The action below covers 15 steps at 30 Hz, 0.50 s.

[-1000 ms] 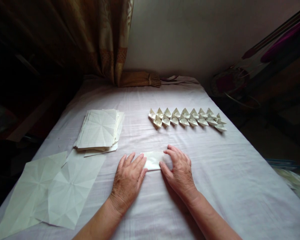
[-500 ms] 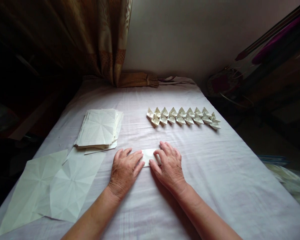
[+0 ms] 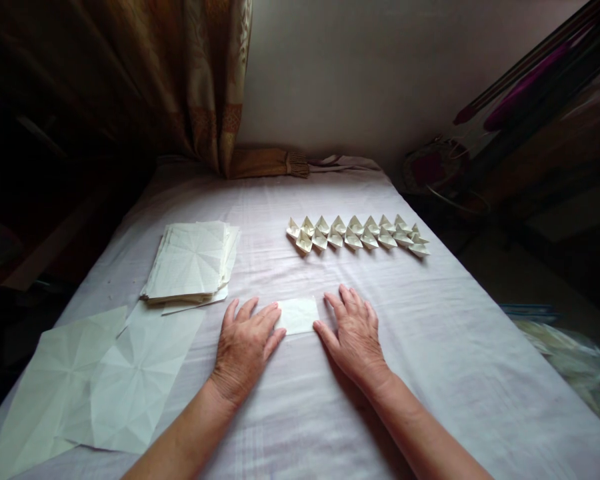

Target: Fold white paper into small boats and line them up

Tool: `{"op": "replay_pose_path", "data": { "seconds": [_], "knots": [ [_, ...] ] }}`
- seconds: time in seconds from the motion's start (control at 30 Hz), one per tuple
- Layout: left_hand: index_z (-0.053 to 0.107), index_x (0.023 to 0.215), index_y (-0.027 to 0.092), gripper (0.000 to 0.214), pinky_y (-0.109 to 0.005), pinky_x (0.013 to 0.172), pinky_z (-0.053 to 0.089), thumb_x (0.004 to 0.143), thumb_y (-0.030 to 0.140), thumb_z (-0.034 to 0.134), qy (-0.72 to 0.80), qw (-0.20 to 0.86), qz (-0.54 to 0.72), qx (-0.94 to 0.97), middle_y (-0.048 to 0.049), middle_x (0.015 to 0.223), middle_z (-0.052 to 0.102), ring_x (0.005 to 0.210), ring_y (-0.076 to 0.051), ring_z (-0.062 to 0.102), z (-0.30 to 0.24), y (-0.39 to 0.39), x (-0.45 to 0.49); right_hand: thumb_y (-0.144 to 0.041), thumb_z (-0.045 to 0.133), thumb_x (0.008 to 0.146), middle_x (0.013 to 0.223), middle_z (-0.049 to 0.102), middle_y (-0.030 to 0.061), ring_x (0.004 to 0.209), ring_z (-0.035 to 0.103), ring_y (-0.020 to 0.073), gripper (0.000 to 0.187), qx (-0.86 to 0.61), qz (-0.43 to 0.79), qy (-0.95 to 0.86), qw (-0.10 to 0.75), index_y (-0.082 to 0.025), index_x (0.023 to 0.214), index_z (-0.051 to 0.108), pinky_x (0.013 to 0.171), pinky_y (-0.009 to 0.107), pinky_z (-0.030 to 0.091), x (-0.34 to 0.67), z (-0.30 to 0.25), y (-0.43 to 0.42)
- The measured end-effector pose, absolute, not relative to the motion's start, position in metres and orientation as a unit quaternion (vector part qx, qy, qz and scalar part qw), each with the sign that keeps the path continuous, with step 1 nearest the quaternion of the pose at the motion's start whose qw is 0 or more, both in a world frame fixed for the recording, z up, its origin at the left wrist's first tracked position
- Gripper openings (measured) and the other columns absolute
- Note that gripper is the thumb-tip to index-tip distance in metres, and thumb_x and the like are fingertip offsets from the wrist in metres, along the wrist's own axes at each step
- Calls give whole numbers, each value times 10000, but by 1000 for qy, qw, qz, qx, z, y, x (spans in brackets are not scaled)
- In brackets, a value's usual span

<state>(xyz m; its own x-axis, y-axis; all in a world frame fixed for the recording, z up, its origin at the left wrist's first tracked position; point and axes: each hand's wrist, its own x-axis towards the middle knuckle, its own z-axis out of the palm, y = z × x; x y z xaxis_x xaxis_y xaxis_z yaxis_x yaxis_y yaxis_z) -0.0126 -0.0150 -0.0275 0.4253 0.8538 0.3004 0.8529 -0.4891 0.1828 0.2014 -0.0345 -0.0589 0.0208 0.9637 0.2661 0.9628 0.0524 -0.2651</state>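
A folded white paper point(image 3: 298, 316) lies flat as a small rectangle in front of me. My left hand point(image 3: 247, 343) rests over its left end, fingers spread and the fingertips on the paper. At the other end is my right hand point(image 3: 353, 330), its fingers apart and holding nothing. The right thumb tip is at the paper's lower right corner; whether it touches cannot be made out. Beyond my hands, to the right, stand two rows of small folded paper boats point(image 3: 355, 233).
A stack of creased paper sheets point(image 3: 187, 260) sits left of centre. Nearer me lie loose creased sheets point(image 3: 130, 383), overlapping. All rest on a pale bedsheet point(image 3: 430, 373). A brown curtain point(image 3: 215, 87) hangs at the back left. Plastic-wrapped things point(image 3: 570, 360) are beyond the right edge.
My right hand has slid right, off the folded paper's right end, uncovering more of it. The left hand stays on the left end. The whole view has shifted slightly.
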Motion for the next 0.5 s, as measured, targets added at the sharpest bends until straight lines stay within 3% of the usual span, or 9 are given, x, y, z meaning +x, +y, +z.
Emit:
{"op": "replay_pose_path", "data": {
  "seconds": [0.2, 0.37, 0.5],
  "knots": [
    [663, 1141, 244, 250, -546, 1040, 366, 904, 252, 586, 490, -19, 173, 854, -35, 1158, 722, 1122, -305, 603, -26, -16, -10, -276, 477, 939, 1528, 375, 129, 1430, 299, 276, 526, -569, 26, -801, 185, -196, 1453, 401, 1154, 526, 180, 195, -50, -38],
    [637, 1230, 293, 332, -568, 1074, 336, 922, 213, 543, 468, -39, 149, 870, -66, 1227, 684, 1193, -304, 575, -29, -20, -9, -451, 525, 930, 1526, 375, 104, 1418, 329, 271, 610, -494, 91, -856, 122, -222, 1477, 381, 1173, 524, 175, 193, -43, -41],
    [550, 1325, 407, 430, -609, 1077, 292, 903, 337, 588, 439, -12, 92, 894, -75, 1408, 550, 1307, -342, 476, -33, -25, -18, -502, 523, 925, 1545, 329, 109, 1426, 310, 283, 609, -508, 105, -849, 97, -239, 1463, 407, 1163, 557, 177, 202, -42, -43]
  ]
}}
